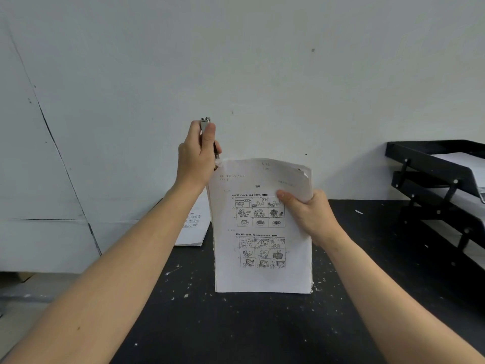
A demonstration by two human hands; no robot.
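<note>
A stack of printed worksheets (262, 274) stands upright on its bottom edge on the black table (236, 332). My right hand (307, 214) grips the stack's right edge near the top, thumb on the front page. My left hand (195, 156) grips a metal stapler (206, 123), held upright at the stack's top left corner. The stapler's lower end meets that corner, and my hand hides most of its body.
A second sheaf of printed paper (194, 227) lies flat on the table behind my left forearm. A black tiered paper tray (433, 179) holding white sheets stands at the right. A pale wall rises right behind the table. White flecks dot the tabletop.
</note>
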